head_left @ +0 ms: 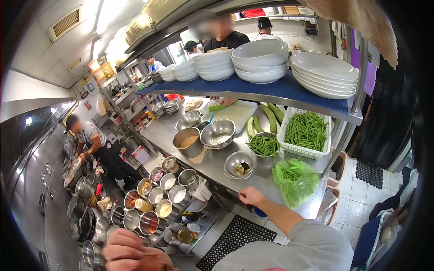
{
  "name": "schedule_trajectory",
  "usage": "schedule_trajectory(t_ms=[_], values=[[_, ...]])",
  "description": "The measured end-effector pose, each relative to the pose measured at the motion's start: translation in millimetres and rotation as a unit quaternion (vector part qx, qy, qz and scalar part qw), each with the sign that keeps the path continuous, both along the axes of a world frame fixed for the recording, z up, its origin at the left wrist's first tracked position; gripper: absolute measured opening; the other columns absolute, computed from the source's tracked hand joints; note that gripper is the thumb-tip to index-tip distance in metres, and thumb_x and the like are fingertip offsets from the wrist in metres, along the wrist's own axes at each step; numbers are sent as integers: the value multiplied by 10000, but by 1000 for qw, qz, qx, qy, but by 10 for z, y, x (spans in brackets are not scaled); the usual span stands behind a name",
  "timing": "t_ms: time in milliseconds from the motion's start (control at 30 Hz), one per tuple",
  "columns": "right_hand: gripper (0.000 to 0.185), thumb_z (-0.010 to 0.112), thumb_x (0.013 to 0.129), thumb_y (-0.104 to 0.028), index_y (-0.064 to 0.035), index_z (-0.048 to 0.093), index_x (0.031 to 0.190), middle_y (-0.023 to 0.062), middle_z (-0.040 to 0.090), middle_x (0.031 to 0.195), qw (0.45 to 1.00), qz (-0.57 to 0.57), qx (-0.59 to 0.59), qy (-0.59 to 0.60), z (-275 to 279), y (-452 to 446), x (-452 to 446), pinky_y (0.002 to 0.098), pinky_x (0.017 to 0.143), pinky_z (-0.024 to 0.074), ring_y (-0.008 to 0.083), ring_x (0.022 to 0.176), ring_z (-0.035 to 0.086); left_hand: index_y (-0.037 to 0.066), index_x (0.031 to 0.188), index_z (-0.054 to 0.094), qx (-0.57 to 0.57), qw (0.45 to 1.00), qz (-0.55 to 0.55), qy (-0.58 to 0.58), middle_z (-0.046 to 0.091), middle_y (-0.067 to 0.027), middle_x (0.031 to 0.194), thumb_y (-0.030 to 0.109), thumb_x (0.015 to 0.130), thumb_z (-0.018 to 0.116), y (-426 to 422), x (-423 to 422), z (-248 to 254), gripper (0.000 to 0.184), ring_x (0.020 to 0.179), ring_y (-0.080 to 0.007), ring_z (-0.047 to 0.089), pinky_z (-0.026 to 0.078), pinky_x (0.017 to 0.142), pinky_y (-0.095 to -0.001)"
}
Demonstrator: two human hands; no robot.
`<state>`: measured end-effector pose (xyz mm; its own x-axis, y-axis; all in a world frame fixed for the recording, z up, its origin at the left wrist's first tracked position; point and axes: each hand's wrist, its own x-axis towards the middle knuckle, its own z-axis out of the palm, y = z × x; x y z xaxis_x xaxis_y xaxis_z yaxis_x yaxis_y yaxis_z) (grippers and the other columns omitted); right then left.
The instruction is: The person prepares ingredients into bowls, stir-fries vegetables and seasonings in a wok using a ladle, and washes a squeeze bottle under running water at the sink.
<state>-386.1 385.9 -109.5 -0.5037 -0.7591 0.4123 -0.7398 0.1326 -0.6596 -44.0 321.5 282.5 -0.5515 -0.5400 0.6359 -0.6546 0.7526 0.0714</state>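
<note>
Near the front edge of the tabletop (211,163), a round steel bowl (231,161) sits with its mouth facing up, brown and black bits (242,168) inside. The right hand (252,196) is near it, curled like a loose fist. The left hand (125,252) is blurry, by some steel pots (132,220); I can't tell if it holds anything.
</note>
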Motion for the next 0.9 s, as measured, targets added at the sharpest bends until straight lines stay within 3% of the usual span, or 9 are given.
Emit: schedule_trajectory(t_ms=[67, 200, 267, 367, 433, 567, 700, 833, 900], values=[[157, 588, 755, -175, -39, 656, 796, 156, 644, 753, 1000, -12, -4, 24, -21, -17, 2, 424, 639, 508, 344, 686, 619, 38, 851, 502, -79, 946, 283, -138, 494, -101, 797, 90, 840, 354, 119, 12, 238, 158, 680, -230, 509, 421, 617, -373], [165, 596, 750, -183, -42, 663, 804, 153, 642, 735, 999, -2, 5, 33, -48, -18, -7, 417, 636, 512, 341, 672, 619, 24, 852, 572, -109, 990, -35, 85, 570, -52, 774, 149, 875, 512, 345, -21, 625, 140, 658, -149, 570, 486, 587, -228], [154, 597, 750, -176, -50, 667, 803, 150, 640, 720, 999, -12, -6, 32, -48, -39, -9, 413, 624, 512, 337, 653, 618, 33, 911, 541, -85, 892, -337, 287, 551, -67, 762, 99, 797, 577, 74, -277, 658, 137, 654, -167, 541, 456, 546, -263], [159, 574, 763, -190, -43, 632, 746, 161, 637, 744, 999, -50, -1, 22, -120, -93, 26, 446, 645, 503, 367, 699, 608, 42, 901, 457, -21, 788, -396, 471, 422, -62, 721, -8, 632, 618, 14, -541, 70, 317, 625, -188, 429, 315, 479, -308], [158, 578, 763, -184, -38, 634, 741, 166, 635, 741, 999, 4, 43, 20, -144, -97, 188, 449, 644, 501, 373, 696, 607, 49, 837, 524, 64, 713, -483, 504, 462, -62, 682, -10, 639, 620, 398, -776, 277, 228, 540, -210, 449, 355, 438, -330], [155, 593, 765, -159, -20, 645, 722, 184, 630, 728, 995, -46, 89, 2, 37, -112, 65, 459, 641, 493, 394, 683, 604, 45, 871, 540, 150, 629, -594, 479, 486, -56, 709, 15, 665, 633, 490, -970, 200, 229, 573, -192, 464, 371, 473, -317], [131, 590, 751, -141, -19, 627, 723, 186, 623, 720, 998, -64, 12, 21, -104, -70, 70, 460, 644, 499, 384, 686, 607, 42, 906, 556, 264, 536, -709, 375, 510, -50, 736, 40, 690, 645, 507, -968, -68, 233, 605, -173, 479, 388, 507, -304], [132, 581, 744, -186, -66, 637, 749, 156, 637, 716, 997, -62, 39, 16, 302, -19, 168, 463, 645, 511, 366, 679, 619, 38, 940, 572, 377, 393, -809, 222, 533, -45, 763, 66, 716, 657, 432, -901, -273, 242, 637, -155, 494, 405, 542, -291], [133, 576, 736, -196, -77, 633, 741, 150, 642, 714, 998, -51, -3, 47, -229, -116, -26, 449, 642, 518, 364, 677, 623, 37, 958, 580, 432, 311, -835, 136, 545, -42, 777, 78, 728, 663, 352, -882, -419, 248, 653, -146, 501, 413, 559, -284]])
